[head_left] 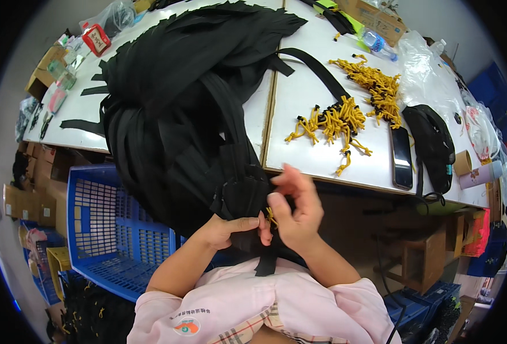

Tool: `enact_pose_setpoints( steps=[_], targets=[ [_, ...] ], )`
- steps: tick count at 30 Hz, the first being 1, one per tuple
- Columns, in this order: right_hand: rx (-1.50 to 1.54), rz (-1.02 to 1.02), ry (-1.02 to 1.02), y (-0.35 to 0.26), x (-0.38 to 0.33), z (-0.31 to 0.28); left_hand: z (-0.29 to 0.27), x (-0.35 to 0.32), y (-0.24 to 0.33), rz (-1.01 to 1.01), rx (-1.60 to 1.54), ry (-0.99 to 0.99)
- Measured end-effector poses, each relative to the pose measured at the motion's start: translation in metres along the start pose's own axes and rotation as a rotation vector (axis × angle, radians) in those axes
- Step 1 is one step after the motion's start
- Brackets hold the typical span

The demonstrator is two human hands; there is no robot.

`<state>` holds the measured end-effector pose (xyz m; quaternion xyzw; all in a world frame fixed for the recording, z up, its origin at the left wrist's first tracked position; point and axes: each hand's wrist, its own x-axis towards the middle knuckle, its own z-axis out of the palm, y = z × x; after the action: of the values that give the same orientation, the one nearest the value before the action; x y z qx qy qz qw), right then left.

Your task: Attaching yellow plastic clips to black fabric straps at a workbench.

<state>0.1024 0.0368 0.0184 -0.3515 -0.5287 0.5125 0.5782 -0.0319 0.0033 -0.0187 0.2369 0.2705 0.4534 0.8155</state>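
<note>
A big heap of black fabric straps hangs over the white table's front edge toward me. My left hand pinches the lower ends of those straps from below. My right hand is closed on a small yellow cord puller pressed against the same strap ends, thumb touching the left hand's fingers. On the table to the right lies a pile of yellow cord pullers with black tips.
A blue plastic crate stands below the table on my left. A dark phone, a black pouch, a water bottle, clear plastic bags and cardboard boxes crowd the table's right side. Boxes stack on the floor at left.
</note>
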Motion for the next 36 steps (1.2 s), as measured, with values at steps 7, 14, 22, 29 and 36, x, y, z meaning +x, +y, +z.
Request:
enact_pose_setpoints(
  steps=[7,14,22,29,36],
  targets=[
    [-0.870,-0.664,-0.353,-0.011,0.020,0.002,-0.001,-0.005,0.003,0.003,0.111,0.030],
    [-0.661,-0.638,-0.249,0.003,0.013,-0.009,0.002,-0.014,0.005,0.043,0.071,0.058],
    [-0.734,-0.829,-0.229,-0.001,0.011,-0.011,0.005,-0.017,0.002,0.105,0.031,0.154],
    [-0.041,0.074,-0.466,-0.005,0.008,-0.022,0.015,-0.013,0.003,0.299,0.139,0.394],
    [0.154,0.461,-0.500,-0.001,0.006,-0.022,0.032,-0.012,0.012,0.365,0.591,0.248]
  ],
)
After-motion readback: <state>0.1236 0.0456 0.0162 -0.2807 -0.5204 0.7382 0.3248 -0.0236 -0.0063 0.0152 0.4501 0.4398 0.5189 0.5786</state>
